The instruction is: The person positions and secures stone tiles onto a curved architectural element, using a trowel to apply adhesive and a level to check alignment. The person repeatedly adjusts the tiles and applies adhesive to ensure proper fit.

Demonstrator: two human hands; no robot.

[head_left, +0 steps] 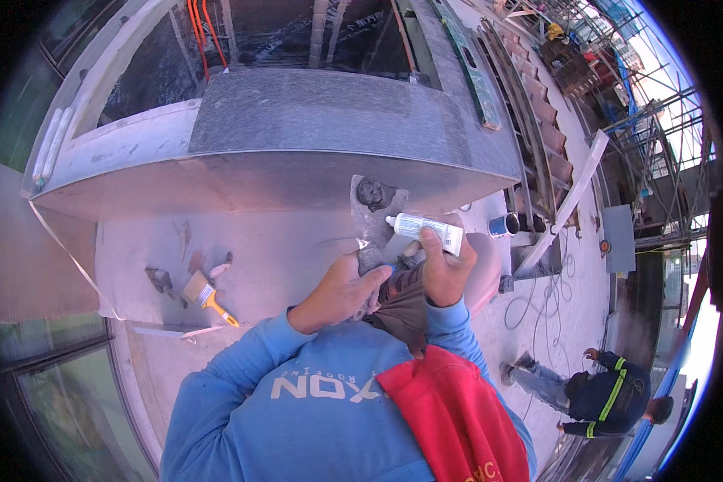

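Observation:
My left hand [341, 287] is closed round the lower end of a grey, dusty putty knife [367, 225], whose flat blade widens away from me. A lump of dark grey paste [373, 193] sits near the blade's far edge. In my right hand [450, 269] I grip a white squeeze tube [432, 231], its narrow nozzle pointing left at the blade. The nozzle tip is close beside the blade, below the paste; whether it touches I cannot tell. Both hands are in front of my body, just short of a grey stone ledge [281, 181].
A paintbrush [204, 294] with a yellow handle lies at the left. A small can [504, 226] stands to the right. On the ledge lie a green spirit level [478, 88] and white tubes [53, 145]. Cables [550, 293] trail near another person [606, 394] at lower right.

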